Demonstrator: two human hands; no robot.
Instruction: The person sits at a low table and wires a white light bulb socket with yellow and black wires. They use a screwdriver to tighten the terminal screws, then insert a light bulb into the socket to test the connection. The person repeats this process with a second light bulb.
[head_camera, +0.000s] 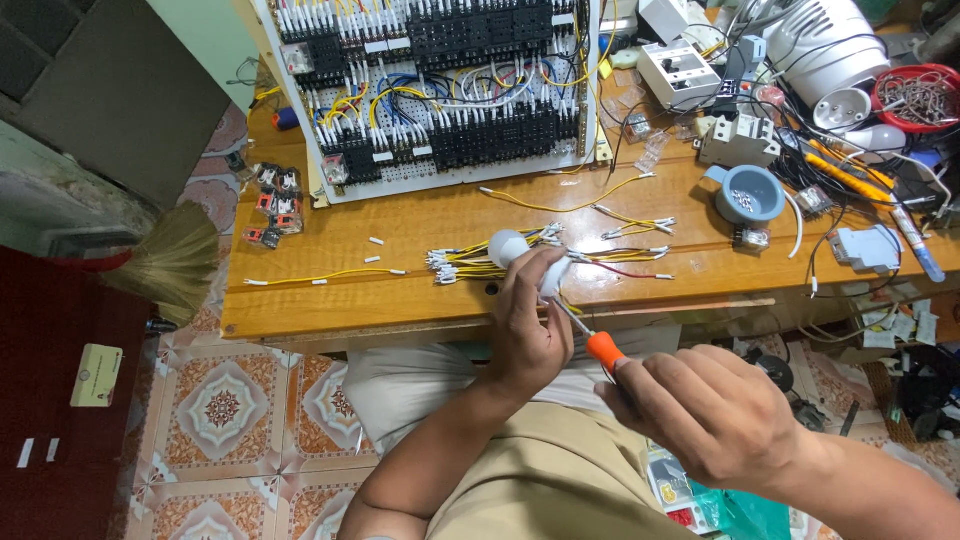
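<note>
Over your lap, at the front edge of the wooden workbench (330, 310), your left hand (528, 330) holds a small white part (553, 275), fingers closed around it, thumb side up. Just above it sits a white rounded piece (507, 247); can't tell if the two are joined. Your right hand (715, 405) is clamped around an orange-handled screwdriver (603, 350), its thin shaft angled up-left with the tip at the white part. Behind your hands, a bundle of yellow wires (480, 263) with white end sleeves lies on the bench, some red wires mixed in. Farther back, a wired relay panel (440, 90) stands tilted on the bench. Right of it: a blue tape roll (718, 205) holding small screws, a red bowl (885, 85) of metal bits. Broom (165, 262) on the left, by the tiled floor.
</note>
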